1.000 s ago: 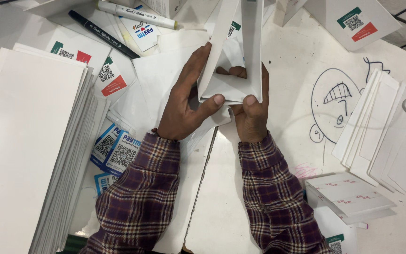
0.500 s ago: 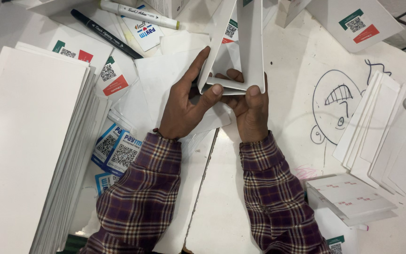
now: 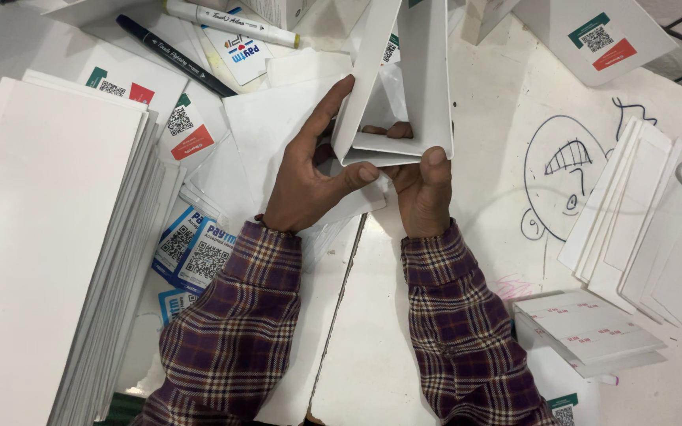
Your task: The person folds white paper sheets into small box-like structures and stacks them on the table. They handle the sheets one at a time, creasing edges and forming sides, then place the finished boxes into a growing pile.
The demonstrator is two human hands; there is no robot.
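1. We're holding a folded white card (image 3: 404,87) in both hands, right over the middle of the white table (image 3: 483,260); it's bent into a three-sided shape, two long panels running away from us and a short flap closing the near end.
2. Our left hand (image 3: 309,177) is gripping the card's left side; fingers are stretching up along the outside of the left panel, and the thumb (image 3: 357,175) is pressing under the near flap, so the hand is closing firmly on the card, not hanging loose.
3. Our right hand (image 3: 424,189) is taking the right corner; the thumb (image 3: 434,158) is sitting on the near edge by the right panel, and a fingertip or two are showing inside the fold, so that hand is pinching the card too.
4. Both sleeves are purple plaid, coming up from the bottom edge.
5. To the left, a big stack of white sheets (image 3: 41,237) is lying fanned out; just beside it, some blue-and-white stickers (image 3: 199,252) are peeking out near our left sleeve.
6. Up top left, a black marker (image 3: 175,55) and a white marker (image 3: 230,22) are lying side by side at an angle, well apart from the hands.
7. To the right, a doodle face (image 3: 566,177) is drawn on the table; beyond it more folded white cards (image 3: 633,205) are leaning together; nearer us, a small pad (image 3: 586,331) with red marks is sitting by our right sleeve.
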